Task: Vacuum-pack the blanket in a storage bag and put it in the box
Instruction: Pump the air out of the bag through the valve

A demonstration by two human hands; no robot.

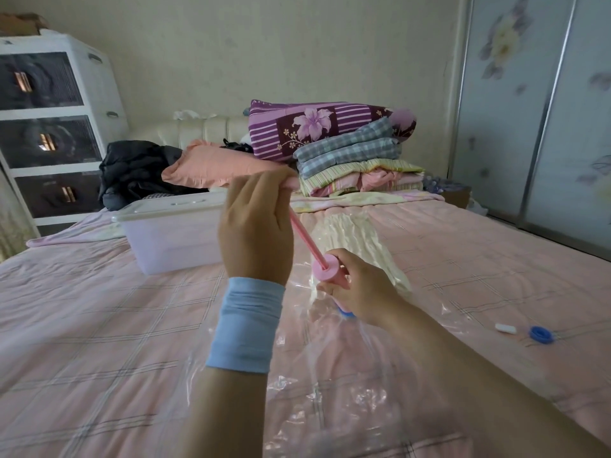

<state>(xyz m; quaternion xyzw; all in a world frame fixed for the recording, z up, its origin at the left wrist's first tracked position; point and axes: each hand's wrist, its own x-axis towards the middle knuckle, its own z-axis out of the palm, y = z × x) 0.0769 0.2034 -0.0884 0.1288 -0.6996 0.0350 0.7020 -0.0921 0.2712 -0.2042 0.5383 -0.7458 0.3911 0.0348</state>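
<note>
A pink hand pump stands on the clear storage bag lying on the bed. My right hand grips the pump's barrel just above the bag's blue valve. My left hand grips the pump handle, with the thin pink rod drawn out up and to the left. Inside the bag, a pale yellow blanket lies crumpled beyond the pump. A translucent plastic box with a white lid sits on the bed to the left.
A blue valve cap and a small white clip lie on the pink bedcover at right. Folded quilts and a pink pillow are stacked at the bed's head. A drawer unit stands at left, wardrobe doors at right.
</note>
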